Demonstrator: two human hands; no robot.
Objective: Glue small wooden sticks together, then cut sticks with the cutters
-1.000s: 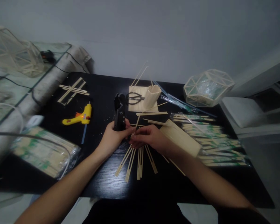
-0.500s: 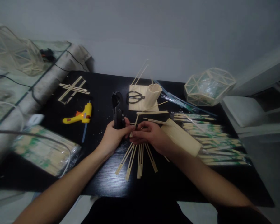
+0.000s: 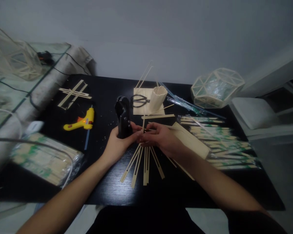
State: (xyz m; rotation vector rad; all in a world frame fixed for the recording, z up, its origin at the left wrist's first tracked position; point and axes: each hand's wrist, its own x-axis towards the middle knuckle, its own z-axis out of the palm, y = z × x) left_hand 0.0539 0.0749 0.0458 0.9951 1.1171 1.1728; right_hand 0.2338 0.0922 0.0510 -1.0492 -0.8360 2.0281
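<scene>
My left hand (image 3: 118,144) is wrapped round a black plier-like cutter (image 3: 123,118), its jaws pointing up and away from me. The left thumb and fingertips also reach to a thin wooden stick (image 3: 143,123). My right hand (image 3: 161,138) pinches at that same stick, which stands nearly upright between both hands; its lower end is hidden by the fingers. Below the hands, several split wooden chopsticks (image 3: 146,169) fan out toward me on the black table (image 3: 107,191). Just beyond the hands lie more sticks (image 3: 161,117).
A yellow glue gun (image 3: 81,122) and crossed sticks (image 3: 74,94) lie left. Behind are a wooden board (image 3: 138,109), black scissors (image 3: 139,100) and a stick cup (image 3: 158,99). Wrapped chopsticks (image 3: 217,139), a wooden panel (image 3: 192,141) and a geometric frame (image 3: 217,87) are right.
The small stick between my hands has turned more upright. My hands stay close together, and the cutter is still in the left one. The view has shifted slightly.
</scene>
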